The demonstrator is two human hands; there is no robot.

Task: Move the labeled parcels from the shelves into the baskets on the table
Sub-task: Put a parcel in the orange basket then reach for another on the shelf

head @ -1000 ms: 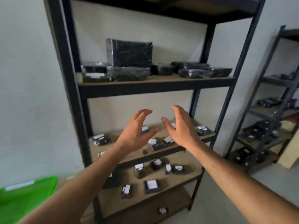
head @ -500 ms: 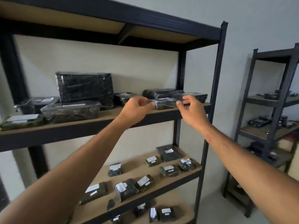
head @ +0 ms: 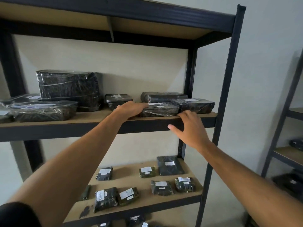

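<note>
A flat black wrapped parcel [head: 161, 110] with a white label lies at the front of the upper shelf board [head: 91, 117]. My left hand [head: 131, 108] is curled over the parcel's left end, fingers on its top. My right hand [head: 190, 128] is at the shelf's front edge, just below the parcel's right corner. Its fingers are spread, its thumb points left, and it holds nothing. No basket or table is in view.
More black parcels sit around it: one to the right [head: 193, 104], one behind [head: 164, 96], a small one [head: 117, 99], a large wrapped box [head: 68, 87], a long one [head: 42, 110]. Several small labelled parcels [head: 161, 187] lie on the lower shelf. A second rack [head: 288, 112] stands right.
My view has risen and closed in on the upper shelf. Both hands went up from the lower shelf; the left now lies over the parcel's end, and the right has dropped to the shelf edge.
</note>
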